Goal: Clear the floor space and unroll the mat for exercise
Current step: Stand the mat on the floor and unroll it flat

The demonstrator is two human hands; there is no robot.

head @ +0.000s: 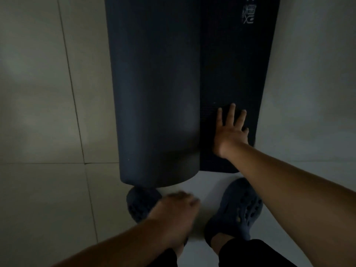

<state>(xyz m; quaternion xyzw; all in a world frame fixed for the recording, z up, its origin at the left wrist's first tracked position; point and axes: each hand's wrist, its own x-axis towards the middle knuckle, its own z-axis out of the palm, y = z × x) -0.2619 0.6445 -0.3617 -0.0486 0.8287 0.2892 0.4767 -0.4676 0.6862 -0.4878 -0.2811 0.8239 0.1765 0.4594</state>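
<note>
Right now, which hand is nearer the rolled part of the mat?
Left. The left hand hovers, blurred, just below the roll's near end, not clearly touching. The right hand presses flat on the unrolled strip beside the roll.

One mat (173,83), partly rolled, fills the upper middle of the frame. Two hands: a right hand (230,132) at centre right and a left hand (173,212) at lower centre. Two dark clogs: one (238,207) lower right, one (139,203) lower centre.
</note>
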